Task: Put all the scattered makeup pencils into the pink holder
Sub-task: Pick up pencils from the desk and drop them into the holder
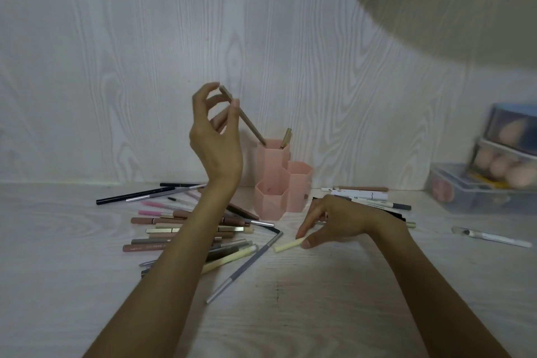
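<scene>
My left hand (216,136) is raised above the counter (290,314), pinching a tan makeup pencil (242,116) near its upper end between thumb and fingertips. The pencil slants down to the right, and its lower tip sits at the mouth of the tallest compartment of the pink holder (280,180). A second tan pencil (286,138) already stands in that tall compartment, leaning slightly right. The holder is a cluster of hexagonal tubes of different heights, standing upright near the wood-grain back wall (145,67).

My right hand (334,219) is low on the counter, just right of the holder, thumb and forefinger closing on one end of a short pale yellow pencil (289,245) that lies flat on the surface.

To the left of the holder, partly under my left forearm, lies a loose pile of pencils (174,229) in pink, brown, gold, black and cream. A long grey pencil (244,267) stretches diagonally from that pile toward me. Behind my right hand lie several white and dark pencils (366,196). A clear-capped white one (491,237) lies apart at the far right.

On the right edge sit stacked clear boxes of makeup sponges (499,166), somewhat blurred.
</scene>
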